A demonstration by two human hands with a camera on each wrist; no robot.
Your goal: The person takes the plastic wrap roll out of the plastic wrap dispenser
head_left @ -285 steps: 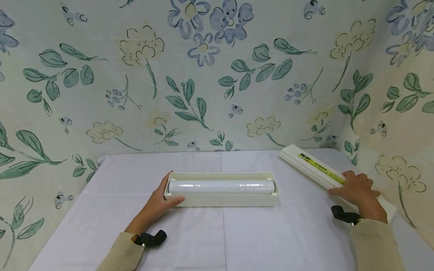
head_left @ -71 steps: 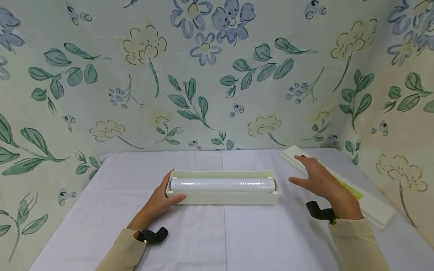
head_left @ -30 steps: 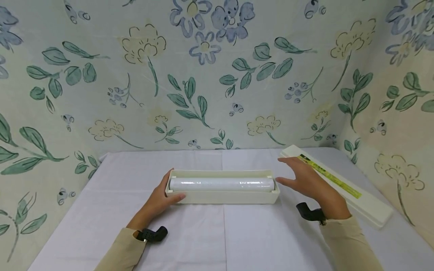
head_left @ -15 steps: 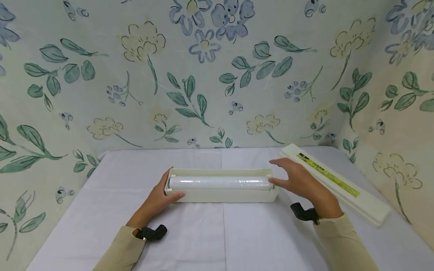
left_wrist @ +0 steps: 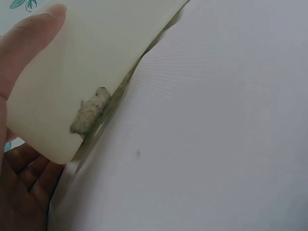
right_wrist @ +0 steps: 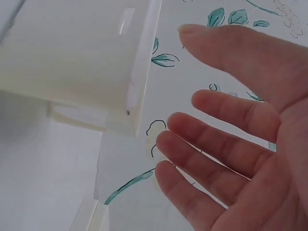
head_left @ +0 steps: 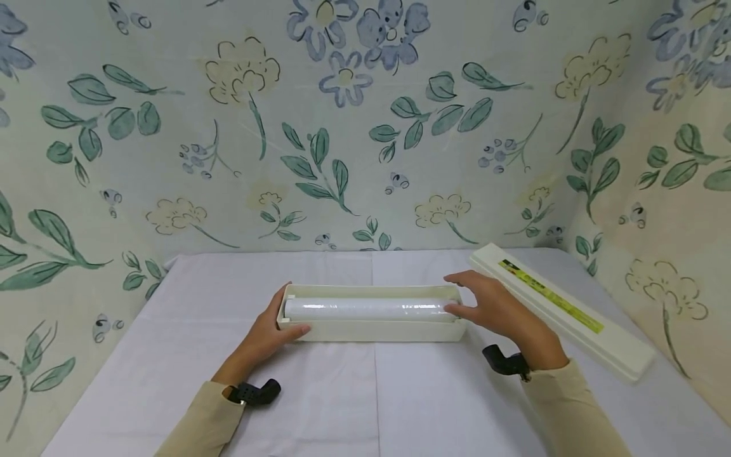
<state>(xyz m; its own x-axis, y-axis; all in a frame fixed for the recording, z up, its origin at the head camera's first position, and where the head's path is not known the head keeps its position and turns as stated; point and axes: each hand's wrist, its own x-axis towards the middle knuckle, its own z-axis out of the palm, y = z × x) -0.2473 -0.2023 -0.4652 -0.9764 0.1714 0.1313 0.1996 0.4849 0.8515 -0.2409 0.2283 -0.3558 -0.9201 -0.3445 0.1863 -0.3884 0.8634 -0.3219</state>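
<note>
A long cream cling film dispenser box sits uncovered on the table, with a shiny white roll of cling film lying in it. At its left end my left hand grips the box, thumb over the front wall; the left wrist view shows the fingers beneath a corner and a crumpled greyish patch on the side. My right hand hovers at the right end, thumb and fingers spread. In the right wrist view those fingers stand apart from the box's end, holding nothing.
The long cream lid, with a yellow-green label, lies diagonally on the right side of the table, behind and beyond my right hand. A white cloth covers the table. Floral fabric hangs at the back and sides.
My right hand was on the lid, let go of it, and has moved left to the box's right end. My left hand keeps its grip; box and roll stay in place.
</note>
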